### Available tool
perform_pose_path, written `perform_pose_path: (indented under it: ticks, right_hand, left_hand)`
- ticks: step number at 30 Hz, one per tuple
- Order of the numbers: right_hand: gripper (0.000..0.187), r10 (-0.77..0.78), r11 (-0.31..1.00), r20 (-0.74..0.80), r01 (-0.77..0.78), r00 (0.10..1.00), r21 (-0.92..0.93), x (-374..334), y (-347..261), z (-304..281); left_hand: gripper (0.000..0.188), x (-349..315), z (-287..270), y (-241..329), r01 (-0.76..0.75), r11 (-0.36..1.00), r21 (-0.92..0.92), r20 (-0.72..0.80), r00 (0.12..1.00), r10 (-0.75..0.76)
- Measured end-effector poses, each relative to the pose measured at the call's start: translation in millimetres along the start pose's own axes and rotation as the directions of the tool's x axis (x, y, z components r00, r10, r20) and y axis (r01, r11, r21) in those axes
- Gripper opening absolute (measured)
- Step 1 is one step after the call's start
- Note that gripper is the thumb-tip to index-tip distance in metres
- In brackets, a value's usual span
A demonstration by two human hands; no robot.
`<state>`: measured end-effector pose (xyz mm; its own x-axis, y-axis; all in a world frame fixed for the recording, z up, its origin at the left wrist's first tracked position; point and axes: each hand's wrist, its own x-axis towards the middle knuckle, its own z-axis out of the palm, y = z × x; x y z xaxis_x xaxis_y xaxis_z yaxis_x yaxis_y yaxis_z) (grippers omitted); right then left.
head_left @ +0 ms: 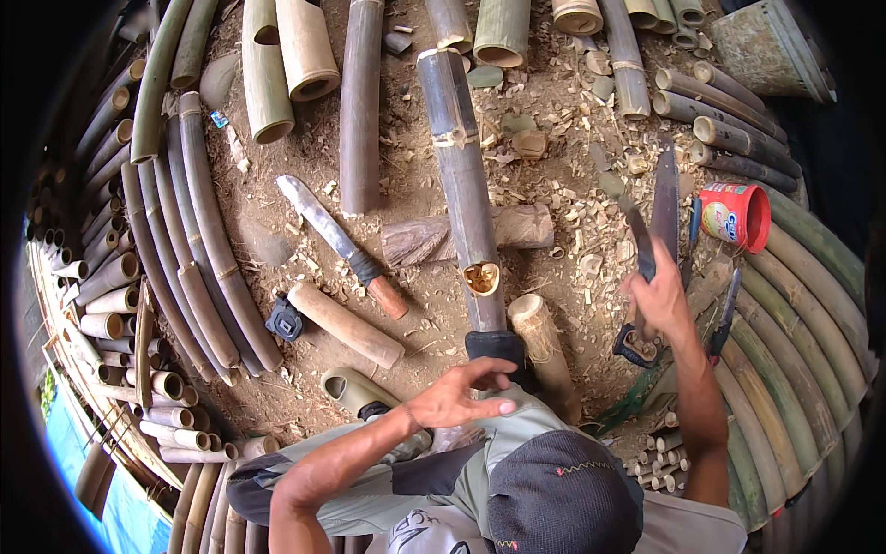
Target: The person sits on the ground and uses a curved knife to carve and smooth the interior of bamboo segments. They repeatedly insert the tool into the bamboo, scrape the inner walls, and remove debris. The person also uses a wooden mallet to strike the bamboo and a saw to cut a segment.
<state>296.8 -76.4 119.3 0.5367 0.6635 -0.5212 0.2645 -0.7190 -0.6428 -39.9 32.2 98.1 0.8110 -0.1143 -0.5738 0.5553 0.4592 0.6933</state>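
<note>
A dark bamboo pole [459, 175] with a notch [482, 279] cut in its side lies across a log [531, 226]. Its near end meets something black [494, 347] by my leg. Just short of that end hovers my left hand [466, 392], fingers apart and holding nothing. On the right, my right hand [657, 294] is closed around a flat, dark, knife-like tool [639, 238], its tip blurred. Beneath that hand a saw [664, 189] lies on the ground, its handle [637, 347] toward me. A short wooden billet [544, 351] is between the pole and the saw handle.
To the left are a machete [323, 222], a tape measure [284, 319] and a short bamboo length [346, 323]. A red tin [736, 217] and a knife [724, 319] sit at right. Bamboo stacks [784, 369] line both sides; a bucket [771, 51] stands far right. Chips litter the dirt.
</note>
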Motion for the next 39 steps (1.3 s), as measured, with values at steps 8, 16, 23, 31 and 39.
perform_pose_path:
  ticks: [8, 16, 23, 31, 39]
  right_hand:
    - [0.048, -0.211, 0.403, 0.746, 0.752, 0.631, -0.522, 11.3, -84.4, 45.3]
    - [0.014, -0.084, 0.53, 0.917, 0.797, 0.389, -0.29, 65.3, -96.2, 65.4]
    - [0.031, -0.016, 0.883, 0.745, 0.359, 0.667, -0.303, 5.8, -48.1, 94.7]
    - [0.051, 0.0, 0.983, 0.332, -0.061, 0.943, 0.175, -61.8, -31.3, 188.2]
    - [0.051, -0.218, 0.973, 0.476, 0.152, 0.852, 0.172, -44.0, -41.7, 140.0]
  left_hand:
    - [0.085, 112.6, 72.7, -7.1, -0.24, 0.238, -0.941, -0.22, 0.97, 0.106]
    - [0.033, 123.0, 48.4, 35.5, -0.341, -0.11, -0.933, -0.314, 0.926, -0.209]
    - [0.045, 93.4, 26.9, 29.2, -0.048, 0.588, -0.808, -0.436, 0.72, -0.54]
    - [0.051, 66.7, -31.1, 15.8, 0.326, 0.926, 0.192, -0.59, 0.792, -0.157]
    - [0.062, 69.2, -12.4, 18.5, 0.309, 0.951, 0.001, -0.685, 0.693, -0.225]
